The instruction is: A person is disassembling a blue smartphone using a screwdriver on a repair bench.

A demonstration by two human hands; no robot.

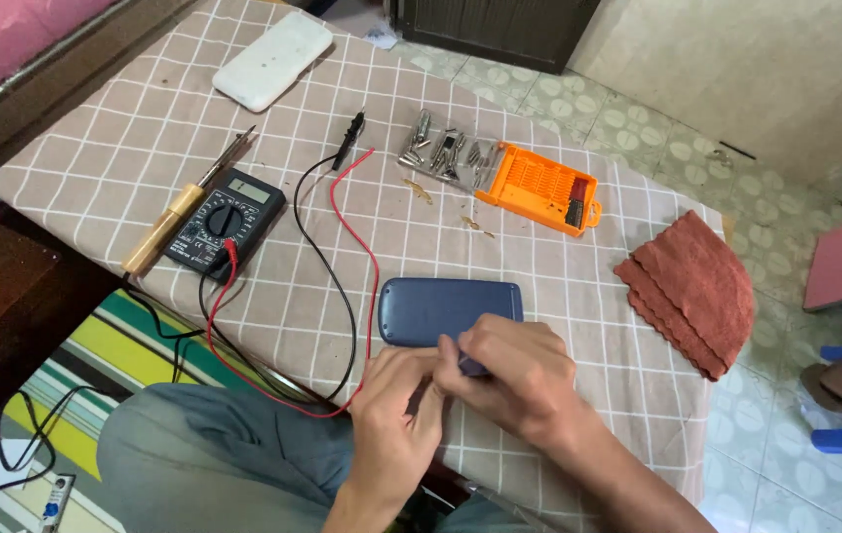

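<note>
1. Centre of the action: a flat blue-grey device (446,309) with rounded corners lies on the near part of the worktop (559,286), which is covered with a beige checked cloth.
2. Both hands meet at the device's near edge. The right hand (515,380) lies over its near right corner, fingers curled closed around a small dark tool (468,367) that just peeks out from under them.
3. The left hand (396,405) presses in from the left, touching the right hand; its fingers are bent and pinched together at the same spot, but what they grip is hidden.
4. Just left of the device, a red lead (370,257) and a black lead (327,266) loop across the cloth, dip over the near edge and run back to a black multimeter (227,224) on the left.
5. Beside the multimeter, further left, a soldering iron (184,207) with a pale wooden handle lies at a slant.
6. At the far left, a white oblong case (273,59) lies flat.
7. Far and right of centre, loose metal bits (446,153) lie scattered next to an orange bit holder (539,188).
8. Out on the right edge, a folded rust-red cloth (692,291) hangs partly over the worktop.
9. Nearest of all, a grey trouser knee (214,454) below the worktop edge.
</note>
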